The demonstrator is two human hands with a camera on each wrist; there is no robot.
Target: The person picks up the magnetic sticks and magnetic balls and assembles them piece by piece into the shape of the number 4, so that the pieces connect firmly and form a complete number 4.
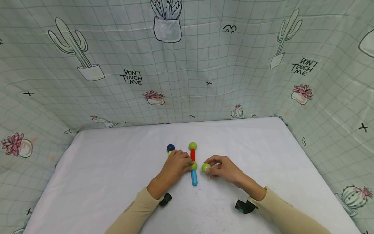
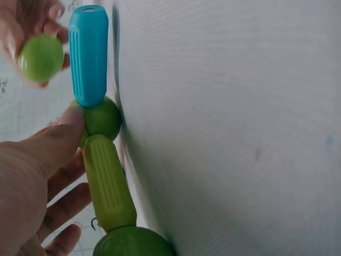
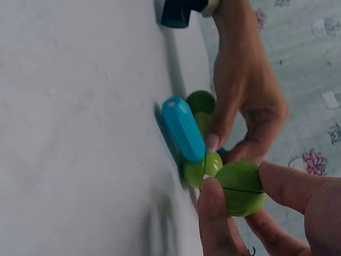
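Observation:
Near the table's middle lies a joined figure of toy balls and rods. My left hand (image 1: 174, 165) pinches its central green ball (image 2: 106, 120), thumb on the near side. From that ball a light blue rod (image 1: 194, 177) points toward me, and a red rod (image 1: 192, 155) leads away to another green ball (image 1: 192, 146). A yellow-green rod (image 2: 110, 184) runs under the left hand to a further green ball (image 2: 133, 243). Just to the right, my right hand (image 1: 227, 169) holds a loose green ball (image 3: 242, 188) between thumb and fingers, apart from the figure.
A dark blue ball (image 1: 170, 148) shows beyond the left hand, its link partly hidden by the fingers. White cloth covers the table (image 1: 111, 182). A printed curtain (image 1: 187, 65) hangs behind and at both sides. Black wrist devices (image 1: 245, 206) sit at both sleeves.

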